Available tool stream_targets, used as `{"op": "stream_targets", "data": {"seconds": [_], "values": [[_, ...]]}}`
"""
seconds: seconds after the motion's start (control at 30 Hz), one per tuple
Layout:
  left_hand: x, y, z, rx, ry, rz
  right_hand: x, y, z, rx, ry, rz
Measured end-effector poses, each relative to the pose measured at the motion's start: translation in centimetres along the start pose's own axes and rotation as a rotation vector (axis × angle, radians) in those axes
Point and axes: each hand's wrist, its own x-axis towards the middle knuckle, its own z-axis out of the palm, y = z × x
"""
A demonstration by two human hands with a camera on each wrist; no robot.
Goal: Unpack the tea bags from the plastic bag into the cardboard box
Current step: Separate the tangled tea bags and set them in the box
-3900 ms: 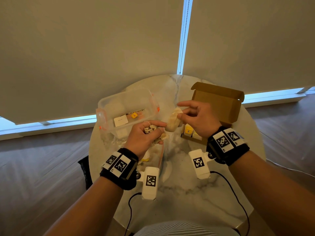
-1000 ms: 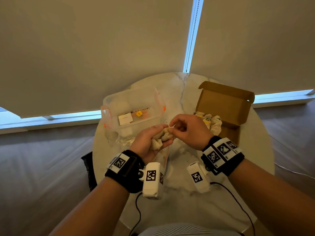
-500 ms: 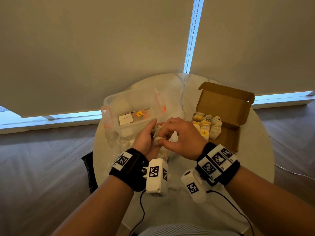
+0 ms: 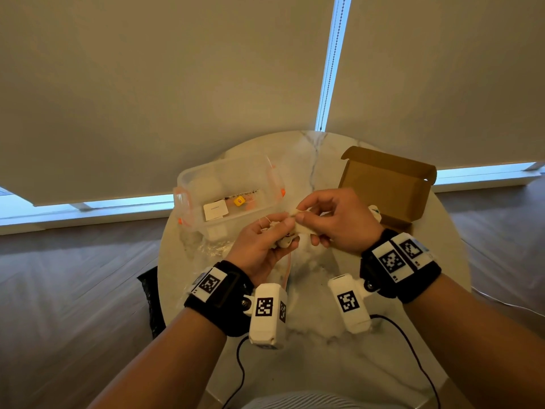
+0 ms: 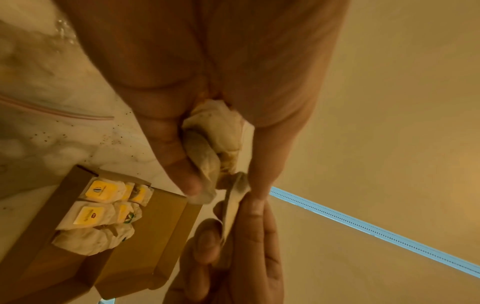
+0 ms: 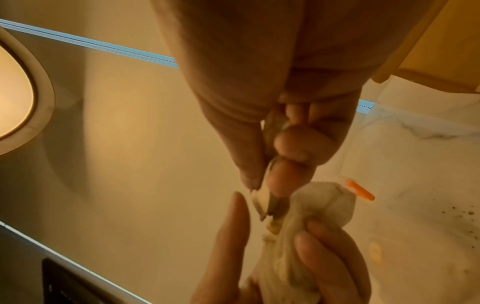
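My left hand (image 4: 265,240) grips a small bunch of pale tea bags (image 5: 213,135) above the middle of the round marble table (image 4: 309,290). My right hand (image 4: 330,219) pinches one tea bag (image 4: 295,213) between thumb and fingertips, right beside the bunch. The open cardboard box (image 4: 386,187) sits at the right, partly behind my right hand; in the left wrist view several tea bags with yellow tags (image 5: 103,209) lie in its near end. The clear plastic bag (image 4: 212,249) lies crumpled on the table under my left hand, its pink zip strip (image 5: 59,113) visible.
A clear plastic tub (image 4: 227,196) with orange clips stands at the back left, holding a white card and a yellow tag. Roller blinds hang behind the table. Black cables trail from the wrist cameras over the table's near edge. Dark crumbs speckle the marble.
My right hand has lifted up and away from the left palm, drawing one tea bag out of the bunch. Earlier it put a tea bag in the box.
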Motion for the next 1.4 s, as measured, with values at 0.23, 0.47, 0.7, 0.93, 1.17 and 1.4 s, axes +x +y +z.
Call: {"op": "stream_targets", "data": {"seconds": [0.23, 0.47, 0.7, 0.93, 1.17, 1.4], "values": [[0.0, 0.5, -0.1, -0.02, 0.057, 0.017, -0.1, 0.1, -0.4, 0.1, 0.019, 0.064], [0.0, 0.4, -0.2, -0.087, 0.064, 0.044, 0.1, 0.2, -1.3, 0.022, 0.178, -0.013], [0.0, 0.9, -0.2, -0.158, 0.064, 0.073, -0.7, -0.6, -3.2, -0.335, 0.089, -0.155], [0.2, 1.4, 0.2, -0.235, 0.026, 0.019, -0.9, -0.8, -2.5, -0.26, -0.149, -0.163], [-0.4, 1.7, 0.6, -0.304, -0.062, -0.032, 0.8, -0.4, -0.5, -0.343, -0.071, -0.251], [-0.1, 1.7, -0.3, -0.133, -0.046, 0.006, 0.8, -0.4, -0.7, -0.352, 0.022, -0.248]]}}
